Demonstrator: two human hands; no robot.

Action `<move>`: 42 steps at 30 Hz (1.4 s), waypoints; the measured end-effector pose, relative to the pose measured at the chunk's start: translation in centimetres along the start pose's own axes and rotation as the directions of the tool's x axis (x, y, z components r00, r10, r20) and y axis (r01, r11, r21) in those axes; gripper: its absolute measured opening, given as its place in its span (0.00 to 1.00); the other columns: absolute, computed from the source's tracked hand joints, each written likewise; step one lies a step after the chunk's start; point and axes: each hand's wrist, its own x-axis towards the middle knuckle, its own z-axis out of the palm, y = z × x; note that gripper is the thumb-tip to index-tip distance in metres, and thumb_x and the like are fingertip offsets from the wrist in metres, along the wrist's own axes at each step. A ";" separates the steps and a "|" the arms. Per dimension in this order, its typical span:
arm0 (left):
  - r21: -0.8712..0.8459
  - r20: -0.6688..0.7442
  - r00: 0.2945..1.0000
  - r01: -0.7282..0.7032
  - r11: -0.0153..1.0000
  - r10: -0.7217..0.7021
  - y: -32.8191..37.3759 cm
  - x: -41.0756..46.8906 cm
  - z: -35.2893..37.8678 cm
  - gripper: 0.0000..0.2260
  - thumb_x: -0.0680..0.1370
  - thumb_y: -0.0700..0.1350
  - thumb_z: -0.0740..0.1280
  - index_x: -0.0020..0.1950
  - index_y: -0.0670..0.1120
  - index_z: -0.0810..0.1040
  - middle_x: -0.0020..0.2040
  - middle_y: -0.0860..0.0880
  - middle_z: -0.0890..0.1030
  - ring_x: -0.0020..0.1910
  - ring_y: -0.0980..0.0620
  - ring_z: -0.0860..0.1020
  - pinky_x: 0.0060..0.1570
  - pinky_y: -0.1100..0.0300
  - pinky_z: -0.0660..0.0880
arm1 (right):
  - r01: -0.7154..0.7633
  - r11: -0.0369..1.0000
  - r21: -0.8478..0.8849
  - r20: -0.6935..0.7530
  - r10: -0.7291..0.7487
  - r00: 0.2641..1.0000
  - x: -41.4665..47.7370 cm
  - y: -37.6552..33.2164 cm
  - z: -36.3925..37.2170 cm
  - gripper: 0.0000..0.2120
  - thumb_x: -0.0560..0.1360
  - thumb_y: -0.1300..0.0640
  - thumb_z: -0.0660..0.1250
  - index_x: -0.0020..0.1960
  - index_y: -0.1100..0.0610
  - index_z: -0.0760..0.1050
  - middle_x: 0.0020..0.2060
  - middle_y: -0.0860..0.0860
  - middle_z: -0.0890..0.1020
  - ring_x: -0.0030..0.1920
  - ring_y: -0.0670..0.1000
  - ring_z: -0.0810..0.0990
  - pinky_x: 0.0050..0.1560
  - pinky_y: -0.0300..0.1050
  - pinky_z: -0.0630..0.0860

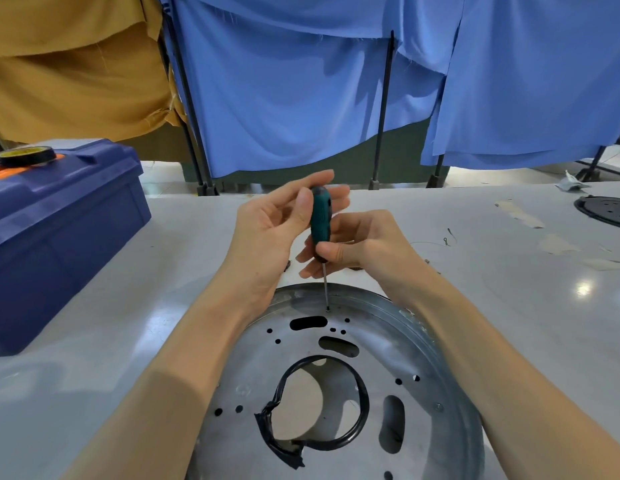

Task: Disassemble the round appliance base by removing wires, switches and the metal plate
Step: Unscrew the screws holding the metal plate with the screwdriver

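Observation:
A round metal plate point(398, 344) with slots and holes lies on the white table in front of me. A black ring point(362, 393) with torn tape sits around its central opening. A green-handled screwdriver point(320, 220) stands upright, its tip on a screw point(328, 309) near the plate's far rim. My left hand point(267, 233) touches the top of the handle with thumb and nearly straight fingers. My right hand point(360, 244) pinches the lower end of the handle.
A blue toolbox point(59, 230) stands at the left with a roll of black tape point(24, 155) on its lid. A black round part point(606, 211) lies at the far right. Small wire bits point(448, 237) lie right of my hands. Blue and yellow cloths hang behind.

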 end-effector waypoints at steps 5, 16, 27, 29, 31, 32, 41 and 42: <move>0.054 -0.077 0.996 -0.046 0.998 0.050 0.2 0.1 -0.1 0.17 0.71 0.46 0.70 0.60 0.48 0.80 0.50 0.50 0.84 0.53 0.51 0.82 0.54 0.59 0.77 | 0.014 1.000 -0.025 0.002 -0.014 1.000 0.1 0.0 0.3 0.14 0.70 0.69 0.74 0.53 0.69 0.75 0.40 0.65 0.84 0.36 0.64 0.85 0.41 0.53 0.83; 0.047 -0.074 0.997 -0.028 0.999 0.031 0.2 0.0 -0.3 0.10 0.78 0.42 0.64 0.57 0.49 0.81 0.55 0.48 0.83 0.56 0.53 0.80 0.59 0.54 0.76 | 0.015 1.000 -0.017 -0.015 -0.015 1.000 0.1 0.0 0.2 0.05 0.72 0.69 0.71 0.47 0.65 0.78 0.40 0.63 0.85 0.37 0.64 0.85 0.43 0.53 0.83; -0.032 -0.012 1.000 0.001 0.999 -0.001 0.2 -0.1 -0.4 0.13 0.79 0.45 0.60 0.60 0.45 0.78 0.57 0.46 0.83 0.57 0.48 0.81 0.58 0.54 0.77 | 0.014 1.000 -0.007 -0.004 -0.014 1.000 0.0 0.1 0.0 0.04 0.75 0.70 0.66 0.49 0.67 0.78 0.40 0.62 0.85 0.38 0.63 0.85 0.44 0.52 0.83; -0.028 -0.037 0.999 -0.022 0.999 0.021 0.2 -0.1 -0.5 0.12 0.79 0.41 0.62 0.60 0.44 0.78 0.55 0.45 0.84 0.55 0.47 0.82 0.56 0.56 0.78 | 0.025 1.000 -0.014 0.000 -0.025 1.000 0.0 0.0 0.0 0.07 0.74 0.69 0.68 0.52 0.68 0.77 0.41 0.63 0.85 0.38 0.64 0.85 0.45 0.53 0.83; 0.029 -0.082 0.996 -0.045 0.999 0.047 0.2 -0.1 -0.6 0.15 0.73 0.43 0.69 0.59 0.47 0.80 0.53 0.46 0.84 0.54 0.51 0.82 0.55 0.58 0.78 | 0.031 0.999 -0.037 -0.006 -0.031 0.999 0.0 -0.1 0.3 0.12 0.71 0.68 0.73 0.53 0.68 0.75 0.41 0.65 0.84 0.37 0.64 0.85 0.43 0.52 0.83; 0.047 -0.090 0.995 -0.043 0.998 0.047 0.2 0.0 -0.5 0.17 0.70 0.45 0.71 0.59 0.49 0.80 0.53 0.46 0.83 0.54 0.52 0.82 0.56 0.57 0.77 | 0.031 0.999 -0.044 -0.007 -0.031 0.999 0.0 -0.1 0.4 0.12 0.70 0.68 0.73 0.51 0.69 0.75 0.41 0.65 0.84 0.36 0.64 0.85 0.42 0.51 0.83; 0.047 -0.064 0.997 -0.045 0.998 0.048 0.3 0.0 -0.5 0.15 0.72 0.46 0.69 0.58 0.50 0.80 0.52 0.49 0.84 0.55 0.52 0.82 0.53 0.60 0.78 | 0.021 0.999 -0.033 -0.001 -0.021 1.000 0.0 -0.2 0.3 0.13 0.72 0.68 0.72 0.54 0.68 0.74 0.41 0.64 0.84 0.36 0.64 0.85 0.41 0.50 0.82; 0.030 -0.047 0.998 -0.044 0.999 0.045 0.2 0.0 -0.5 0.14 0.73 0.46 0.68 0.59 0.49 0.80 0.54 0.49 0.84 0.56 0.51 0.81 0.55 0.59 0.77 | 0.020 1.000 -0.023 -0.004 -0.020 1.000 0.0 -0.2 0.3 0.09 0.73 0.68 0.70 0.52 0.68 0.74 0.40 0.64 0.85 0.36 0.63 0.85 0.40 0.49 0.82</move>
